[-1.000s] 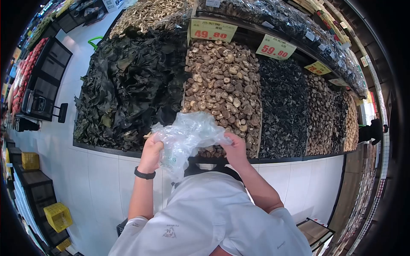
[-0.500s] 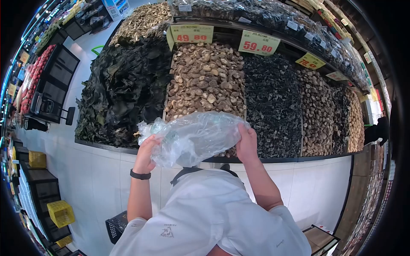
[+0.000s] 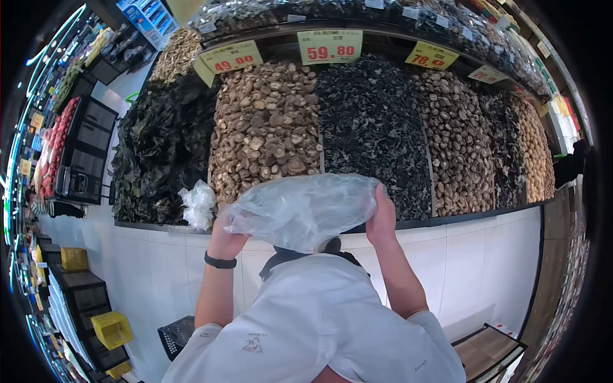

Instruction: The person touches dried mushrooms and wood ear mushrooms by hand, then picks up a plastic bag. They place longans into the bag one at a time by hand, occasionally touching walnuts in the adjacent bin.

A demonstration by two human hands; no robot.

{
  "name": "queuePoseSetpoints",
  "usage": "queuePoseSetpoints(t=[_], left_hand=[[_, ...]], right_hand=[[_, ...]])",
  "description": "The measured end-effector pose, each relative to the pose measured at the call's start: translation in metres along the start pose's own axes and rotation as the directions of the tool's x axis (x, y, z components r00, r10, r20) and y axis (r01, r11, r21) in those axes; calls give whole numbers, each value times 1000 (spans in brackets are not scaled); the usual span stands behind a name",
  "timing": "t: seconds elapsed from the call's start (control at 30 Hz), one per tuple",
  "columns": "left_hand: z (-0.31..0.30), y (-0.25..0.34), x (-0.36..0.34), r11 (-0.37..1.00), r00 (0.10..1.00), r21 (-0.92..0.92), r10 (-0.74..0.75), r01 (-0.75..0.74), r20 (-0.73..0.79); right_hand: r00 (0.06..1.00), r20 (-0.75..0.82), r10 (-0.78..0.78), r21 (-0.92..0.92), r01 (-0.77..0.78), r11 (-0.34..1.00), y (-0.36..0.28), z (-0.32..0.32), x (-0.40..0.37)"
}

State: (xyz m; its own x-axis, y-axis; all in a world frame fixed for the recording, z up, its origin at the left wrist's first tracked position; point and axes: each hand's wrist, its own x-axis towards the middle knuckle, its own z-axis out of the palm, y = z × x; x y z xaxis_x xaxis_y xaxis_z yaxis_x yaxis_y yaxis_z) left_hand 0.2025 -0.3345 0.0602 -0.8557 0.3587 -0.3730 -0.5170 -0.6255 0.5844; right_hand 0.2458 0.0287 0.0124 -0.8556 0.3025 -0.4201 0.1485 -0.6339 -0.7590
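Note:
A clear plastic bag (image 3: 303, 207) is stretched sideways between my two hands, over the front edge of the bins. My left hand (image 3: 228, 236), with a black wristband below it, grips the bag's left end. At the right end my right hand (image 3: 382, 216) is closed on the plastic, thumb upward. Behind the bag lie dried mushrooms (image 3: 265, 121) and black fungus (image 3: 373, 127). A crumpled clump of clear plastic (image 3: 199, 204) rests at the front edge of the dark dried seaweed (image 3: 163, 143), just left of my left hand.
More bins of mushrooms (image 3: 456, 140) and pale round goods (image 3: 535, 150) run to the right. Price signs (image 3: 331, 47) hang below a shelf of bagged goods. A dark basket (image 3: 175, 337) stands on the floor at lower left, with a yellow crate (image 3: 112, 329) farther left.
The view has shifted right along the bins. The crumpled plastic clump now lies apart from the bag on the seaweed's edge. The held bag is spread wider and smoother.

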Motion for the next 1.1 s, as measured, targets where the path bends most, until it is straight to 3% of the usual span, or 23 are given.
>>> queuePoseSetpoints(t=[0.07,0.13,0.2,0.27,0.3,0.37,0.4,0.47,0.6,0.67,0.7,0.77,0.8,0.87,0.93,1.0,1.07,1.1], left_hand=[[1,-10,16,1000,997,20,17,-19,74],[41,-11,18,997,998,80,-17,11,64],[64,-14,29,988,997,147,-49,39,67],[71,-20,37,961,987,266,-113,79,116],[88,-23,37,950,969,288,-174,119,174],[87,-38,52,891,919,430,-284,147,273],[89,-47,60,827,869,546,-365,137,335],[111,-63,64,705,773,706,-487,72,407],[140,-76,64,665,567,746,-601,-35,563],[138,-81,71,653,489,755,-640,-60,593],[137,-83,75,652,431,758,-681,-10,592],[144,-81,82,622,302,778,-761,87,574],[146,-84,83,616,284,783,-768,82,574],[143,-92,83,666,193,737,-743,113,641],[153,-100,77,675,178,730,-736,108,654],[164,-111,74,615,100,785,-788,82,607],[177,-127,70,602,101,797,-796,41,596],[184,-137,67,599,108,801,-797,8,595]], right_hand=[[997,-70,-10,-7,10,1000,-9,-18,-6],[979,-74,-189,-474,132,870,-16,-34,-15],[943,-111,-314,-477,227,849,-22,-46,-31],[852,195,-486,-616,492,616,-43,-44,-61],[842,164,-513,-619,493,611,-56,-35,-79],[872,346,-346,-618,489,616,-75,-3,-114],[886,351,-304,-632,463,622,-77,5,-124],[906,251,-340,-681,415,604,-67,8,-134],[819,94,-566,-655,479,585,-39,-18,-141],[903,-83,-422,-477,336,812,-41,-20,-157],[890,-112,-442,-480,341,808,-37,-25,-161],[790,-177,-587,-532,425,733,-26,-40,-165],[779,-191,-597,-533,428,730,-20,-46,-165],[675,-328,-661,-408,530,744,-15,-59,-162],[694,-361,-623,-379,501,778,-23,-63,-167],[715,-392,-578,-343,470,814,-33,-69,-174],[776,-389,-496,-434,321,842,-42,-79,-178],[775,-388,-499,-428,327,842,-45,-87,-179]])
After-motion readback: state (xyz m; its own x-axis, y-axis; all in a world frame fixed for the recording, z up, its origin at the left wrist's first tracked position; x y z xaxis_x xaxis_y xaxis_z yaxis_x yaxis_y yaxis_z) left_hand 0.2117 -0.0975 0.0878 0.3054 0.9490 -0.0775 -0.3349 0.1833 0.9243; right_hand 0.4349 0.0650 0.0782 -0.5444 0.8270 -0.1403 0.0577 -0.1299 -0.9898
